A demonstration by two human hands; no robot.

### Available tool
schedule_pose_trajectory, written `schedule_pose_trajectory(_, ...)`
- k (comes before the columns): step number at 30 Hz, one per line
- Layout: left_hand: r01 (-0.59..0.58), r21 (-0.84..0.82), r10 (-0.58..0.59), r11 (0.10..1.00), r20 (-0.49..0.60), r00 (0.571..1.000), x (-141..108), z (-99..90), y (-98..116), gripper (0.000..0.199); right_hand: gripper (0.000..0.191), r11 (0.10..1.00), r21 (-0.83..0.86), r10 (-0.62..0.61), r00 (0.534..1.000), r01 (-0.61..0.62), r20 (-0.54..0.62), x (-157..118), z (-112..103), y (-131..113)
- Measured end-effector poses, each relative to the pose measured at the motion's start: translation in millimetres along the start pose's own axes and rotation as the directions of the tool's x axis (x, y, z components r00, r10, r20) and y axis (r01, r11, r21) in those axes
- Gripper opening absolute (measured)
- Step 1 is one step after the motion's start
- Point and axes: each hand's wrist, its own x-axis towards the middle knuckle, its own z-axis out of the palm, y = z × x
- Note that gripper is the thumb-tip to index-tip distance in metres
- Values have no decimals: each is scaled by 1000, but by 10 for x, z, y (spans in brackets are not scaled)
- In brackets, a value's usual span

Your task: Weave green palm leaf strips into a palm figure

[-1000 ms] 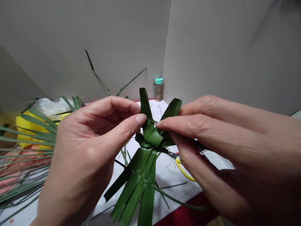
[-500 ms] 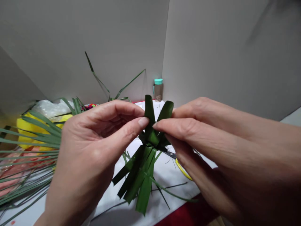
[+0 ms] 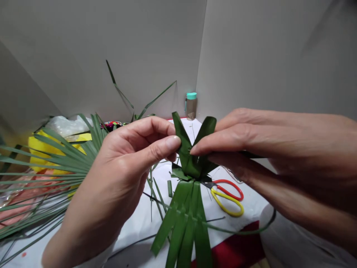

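Left hand (image 3: 119,175), right hand (image 3: 259,149): fingers pinch palm-leaf weave (image 3: 189,160), top strips wider apart than before; scissors (image 3: 227,197) now uncovered, four o'clock.

The left hand (image 3: 119,175) is curled up with the thumb (image 3: 172,142) pushed forward, while the right hand (image 3: 259,149) comes in with its fingers nearly straight, index tip (image 3: 195,150) close to that thumb.

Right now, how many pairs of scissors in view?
1: the red-and-yellow-handled scissors lie on the white sheet, blades running under the woven palm leaf. Another could hide under the palm fronds at left.
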Motion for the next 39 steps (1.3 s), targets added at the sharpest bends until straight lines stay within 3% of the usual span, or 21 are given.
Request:
schedule_pose_trajectory(3, -15, 20, 14, 1000, 39, 999, -7, -16, -11, 14, 20, 997, 40, -64, 993, 61, 97, -27, -46, 141)
schedule_pose_trajectory(8, -18, 42, 17, 999, 27, 999, -21, -20, -8, 18, 20, 998, 11, -55, 996, 55, 73, -47, -42, 243)
schedule_pose_trajectory(12, -16, 57, 13, 998, 51, 999, -30, -35, 2, 18, 22, 1000, 24, -17, 995, 15, 102, -21, -73, 195)
schedule_pose_trajectory(17, -9, 59, 3, 998, 86, 996, -46, -54, 5, 14, 27, 985, 166, 26, 993, -45, 114, 62, -124, 114)
schedule_pose_trajectory(27, -22, 50, 20, 999, 28, 999, -60, -18, 17, 17, 26, 950, 263, 143, 984, -166, 106, 138, -75, 58)
schedule_pose_trajectory(34, -22, 56, 20, 998, 34, 999, -72, -8, 2, 17, 22, 963, 225, 121, 983, -150, 140, 69, -97, 185)
schedule_pose_trajectory(39, -15, 6, 15, 1000, 50, 999, -76, 8, -10, 18, 22, 978, 198, 44, 988, -73, 147, 26, -98, 268)
